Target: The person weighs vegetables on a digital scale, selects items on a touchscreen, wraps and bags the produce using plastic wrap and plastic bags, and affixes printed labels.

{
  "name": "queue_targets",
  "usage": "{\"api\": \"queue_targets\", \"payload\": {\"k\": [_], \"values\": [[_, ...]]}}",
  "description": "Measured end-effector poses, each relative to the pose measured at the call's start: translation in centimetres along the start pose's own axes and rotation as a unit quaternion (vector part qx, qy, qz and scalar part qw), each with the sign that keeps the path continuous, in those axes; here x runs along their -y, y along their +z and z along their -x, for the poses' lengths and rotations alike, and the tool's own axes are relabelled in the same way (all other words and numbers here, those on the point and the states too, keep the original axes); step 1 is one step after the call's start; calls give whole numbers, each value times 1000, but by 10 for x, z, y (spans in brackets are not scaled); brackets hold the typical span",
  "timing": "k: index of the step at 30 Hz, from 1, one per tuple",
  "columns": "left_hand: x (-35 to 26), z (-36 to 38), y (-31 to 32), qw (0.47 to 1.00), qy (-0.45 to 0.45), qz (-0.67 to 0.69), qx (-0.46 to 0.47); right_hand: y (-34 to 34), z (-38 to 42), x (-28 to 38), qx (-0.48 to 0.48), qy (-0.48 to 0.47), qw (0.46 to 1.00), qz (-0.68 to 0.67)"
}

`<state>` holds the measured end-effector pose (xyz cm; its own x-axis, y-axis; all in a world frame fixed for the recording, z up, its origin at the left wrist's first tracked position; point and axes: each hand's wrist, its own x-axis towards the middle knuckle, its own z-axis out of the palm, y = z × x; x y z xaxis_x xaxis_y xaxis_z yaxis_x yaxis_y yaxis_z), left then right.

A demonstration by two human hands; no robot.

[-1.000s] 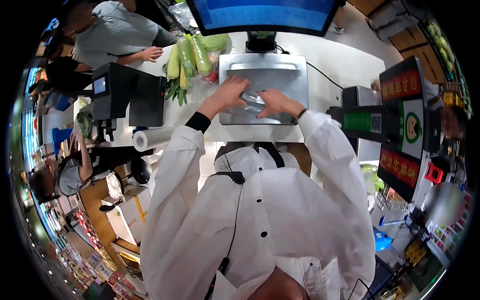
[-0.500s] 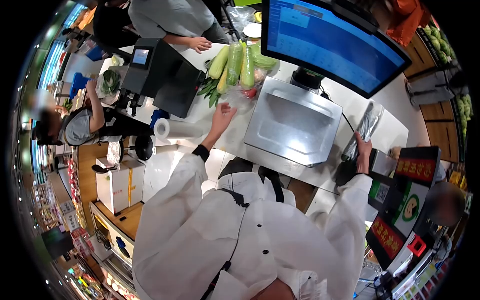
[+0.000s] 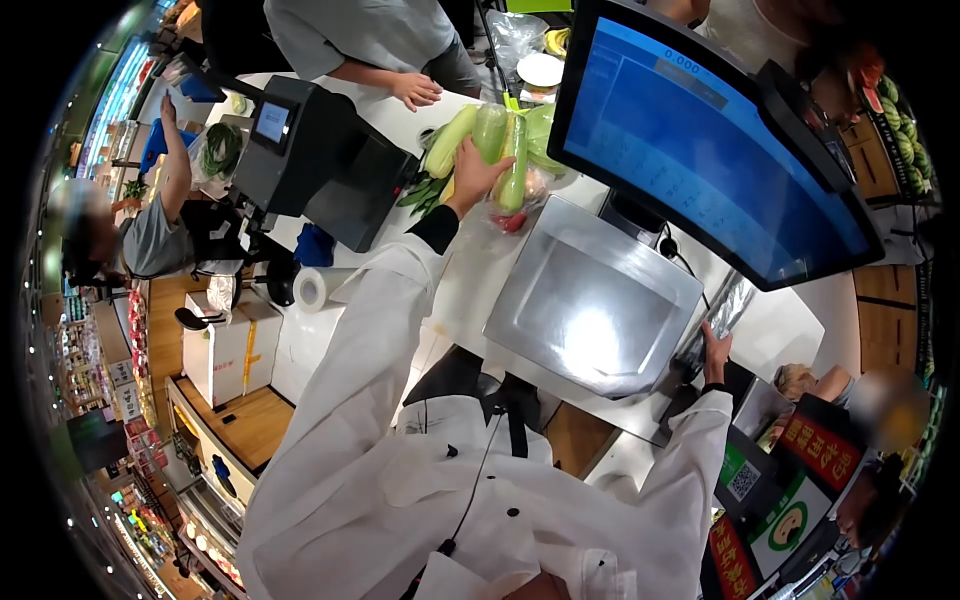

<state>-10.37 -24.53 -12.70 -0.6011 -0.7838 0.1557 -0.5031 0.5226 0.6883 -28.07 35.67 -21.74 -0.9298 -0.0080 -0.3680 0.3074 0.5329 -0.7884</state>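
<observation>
My left hand (image 3: 480,176) is closed round the lower end of a long green gourd (image 3: 489,135) in a clear bag, thumb on one side and fingers on the other. Beside it lie a pale green long vegetable (image 3: 451,141), another bagged green gourd (image 3: 513,175), leafy greens (image 3: 425,198) and a bag with something red (image 3: 508,222). My right hand (image 3: 716,348) grips a long, dark item in clear plastic (image 3: 690,352) at the right of the counter; its kind I cannot make out. A metal scale plate (image 3: 590,300) lies between my hands, with nothing on it.
A large monitor (image 3: 700,150) overhangs the scale's far side. To the left stand a black printer-like machine (image 3: 325,165) and a plastic bag roll (image 3: 312,288). Another person's hand (image 3: 416,90) rests on the counter beyond. Signs (image 3: 790,520) stand at right.
My left hand has reached forward from the counter's near side and taken hold of the bagged gourd. My right hand stays at the plastic-wrapped dark item. The view has shifted.
</observation>
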Motion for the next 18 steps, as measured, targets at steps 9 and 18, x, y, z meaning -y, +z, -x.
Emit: {"api": "queue_targets", "payload": {"k": [9, 18], "values": [[31, -2, -52, 887, -143, 420, 125, 0, 57, 45, -228, -190, 887, 353], [-2, 81, -126, 462, -202, 849, 158, 246, 200, 276, 93, -475, 864, 139]]}}
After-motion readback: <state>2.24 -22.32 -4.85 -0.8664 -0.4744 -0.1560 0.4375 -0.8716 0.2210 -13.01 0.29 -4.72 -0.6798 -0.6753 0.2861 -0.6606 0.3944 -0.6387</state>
